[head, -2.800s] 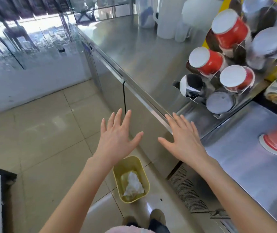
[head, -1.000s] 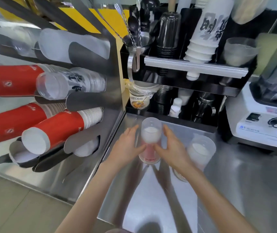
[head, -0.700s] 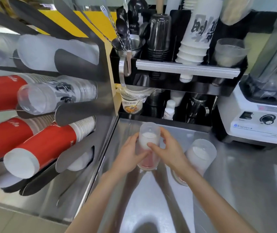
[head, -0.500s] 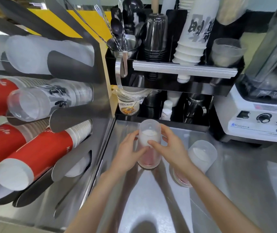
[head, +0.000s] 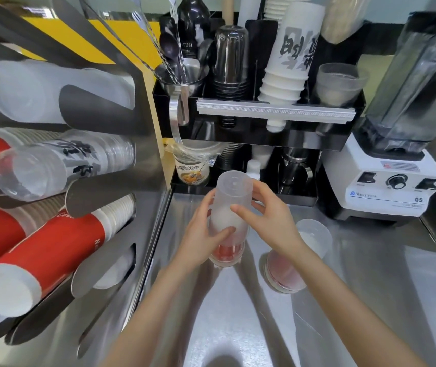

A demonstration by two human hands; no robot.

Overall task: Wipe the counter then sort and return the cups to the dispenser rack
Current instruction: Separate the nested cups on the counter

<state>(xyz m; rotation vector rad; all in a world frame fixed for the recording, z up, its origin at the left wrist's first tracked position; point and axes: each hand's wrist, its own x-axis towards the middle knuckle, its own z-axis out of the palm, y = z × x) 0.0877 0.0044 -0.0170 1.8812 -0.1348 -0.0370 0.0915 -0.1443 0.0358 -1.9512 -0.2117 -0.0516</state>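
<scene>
A frosted plastic cup stands upside down over a red cup on the steel counter. My left hand grips its left side and my right hand grips its right side. A second frosted cup over a red cup stands just right of my right wrist, untouched. The dispenser rack fills the left, its slanted slots holding stacks of red paper cups, printed clear cups and frosted cups.
A black organiser shelf behind the cups holds a white cup stack, dark cups, a steel pitcher with spoons and a frosted cup. An instant noodle cup stands under it. A white blender occupies the right rear.
I turned from the bin on the floor to the counter. Both hands, open 2.8 s ago, now hold the frosted cup, which has risen slightly off the red cup beneath.
</scene>
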